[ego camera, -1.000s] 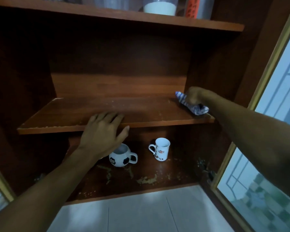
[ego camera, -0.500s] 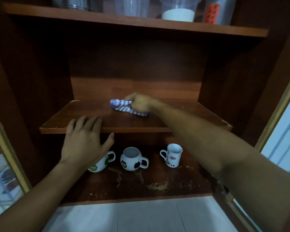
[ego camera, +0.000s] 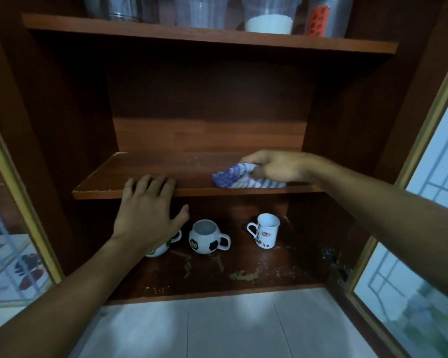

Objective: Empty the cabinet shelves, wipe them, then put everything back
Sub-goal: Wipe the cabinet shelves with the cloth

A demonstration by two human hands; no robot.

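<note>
- Pinching the bunched blue-and-white striped cloth (ego camera: 233,177) between thumb and curled fingers, the right hand (ego camera: 277,167) is pressing it onto the middle shelf (ego camera: 145,171), toward that shelf's right end and near its front edge.
- The left hand (ego camera: 145,210) is resting on the middle shelf's front edge, left of centre, its grip spread: the fingers are lying straight on the board and the thumb is hanging below it.
- Below the middle shelf, three mugs are standing upright on the bottom shelf (ego camera: 243,273): a football mug (ego camera: 204,237), a white printed mug (ego camera: 265,232) apart to its right, and a third mug (ego camera: 163,248) that the left hand is partly hiding.
- The two mugs with visible mouths are showing nothing inside.
- Crumbly stains are marking the bottom shelf in front of the mugs.
- Above the middle shelf, the top shelf (ego camera: 166,34) is carrying clear containers; one jar (ego camera: 269,21) is holding white powder, with an orange-labelled container (ego camera: 326,19) near it on the right.
- Glass doors (ego camera: 411,293) are standing open on both sides.
</note>
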